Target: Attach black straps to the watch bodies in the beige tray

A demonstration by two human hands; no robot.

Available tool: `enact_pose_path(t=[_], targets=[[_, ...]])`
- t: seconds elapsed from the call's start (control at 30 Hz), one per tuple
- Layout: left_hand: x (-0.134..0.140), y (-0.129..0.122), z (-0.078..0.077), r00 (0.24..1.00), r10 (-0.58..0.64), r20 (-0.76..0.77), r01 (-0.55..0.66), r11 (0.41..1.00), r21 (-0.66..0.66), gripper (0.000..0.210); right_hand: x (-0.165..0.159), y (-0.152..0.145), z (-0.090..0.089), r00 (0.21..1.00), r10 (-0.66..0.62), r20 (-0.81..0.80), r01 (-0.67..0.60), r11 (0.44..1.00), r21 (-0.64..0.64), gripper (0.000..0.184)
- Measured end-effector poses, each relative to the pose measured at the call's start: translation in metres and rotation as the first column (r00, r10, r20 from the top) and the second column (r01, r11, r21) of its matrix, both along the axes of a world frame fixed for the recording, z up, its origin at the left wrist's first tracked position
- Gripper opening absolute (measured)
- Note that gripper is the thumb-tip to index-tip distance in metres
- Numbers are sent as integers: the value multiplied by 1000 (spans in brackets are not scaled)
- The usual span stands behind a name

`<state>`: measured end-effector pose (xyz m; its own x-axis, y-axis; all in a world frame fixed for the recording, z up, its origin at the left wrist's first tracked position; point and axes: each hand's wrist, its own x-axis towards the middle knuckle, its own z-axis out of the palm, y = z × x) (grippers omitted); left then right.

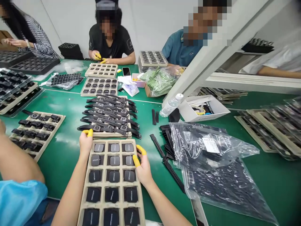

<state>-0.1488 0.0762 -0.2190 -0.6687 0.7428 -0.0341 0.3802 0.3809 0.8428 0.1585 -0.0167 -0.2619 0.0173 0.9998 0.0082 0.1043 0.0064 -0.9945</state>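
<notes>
One beige tray [102, 204], left hand [86, 142] pinching its left edge, right hand [144, 169] pinching its right edge

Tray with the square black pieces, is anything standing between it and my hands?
Nothing visible: your left hand is right at the far left corner of the tray, your right hand at its right edge.

Left hand [86, 143], right hand [143, 168], beige tray [121, 195] held between

1 clear bottle [171, 105] beside 1 white box [215, 114]
</notes>
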Motion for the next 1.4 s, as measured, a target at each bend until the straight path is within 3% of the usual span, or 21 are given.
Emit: enact_pose_path(t=[0.17, 0.23, 0.33, 0.43, 0.6, 0.7, 0.8, 0.93, 1.0, 1.07, 1.17, 1.3, 1.4], targets=[[2, 3, 23, 998, -65, -27, 64, 998, -15, 28, 10, 11, 4, 997, 29, 74, -33, 998, 54, 47], [8, 2, 35, 992, -122, -41, 122, 993, -3, 37, 29, 18, 9, 980, -34, 197, 6, 990, 142, 47], [16, -4, 58, 979, -193, -67, 195, 981, 21, 42, 69, 24, 18, 890, -157, 428, 37, 961, 275, 47], [9, -14, 95, 966, -236, -107, 243, 969, 53, 40, 99, 14, 24, 792, -233, 565, 6, 928, 373, 43], [-43, -39, 189, 950, -232, -210, 261, 957, 123, 42, 116, -47, 16, 701, -286, 653, -71, 883, 464, 38], [-79, -58, 239, 942, -208, -262, 256, 953, 162, 39, 119, -91, 4, 578, -412, 704, 40, 876, 480, 34], [-105, -79, 271, 938, -184, -293, 246, 951, 190, 43, 118, -118, 1, 422, -491, 763, 179, 870, 460, 33], [-121, -106, 289, 936, -172, -306, 241, 948, 207, 67, 114, -123, 7, 397, -482, 781, 224, 876, 427, 34], [-115, -115, 282, 937, -171, -305, 241, 948, 210, 68, 113, -121, 10, 396, -478, 784, 226, 878, 422, 35], [-95, -117, 256, 938, -183, -295, 248, 948, 198, 56, 112, -120, 11, 381, -472, 795, 209, 882, 423, 35], [-37, -109, 186, 941, -233, -244, 275, 948, 157, 38, 113, -123, 8, 378, -469, 798, 187, 883, 430, 36], [39, -89, 89, 955, -240, -177, 265, 955, 132, 41, 118, -132, 2, 450, -434, 781, 157, 899, 409, 39], [55, -83, 52, 971, -164, -173, 190, 970, 149, 37, 127, -133, 5, 483, -401, 778, 126, 912, 391, 37]])
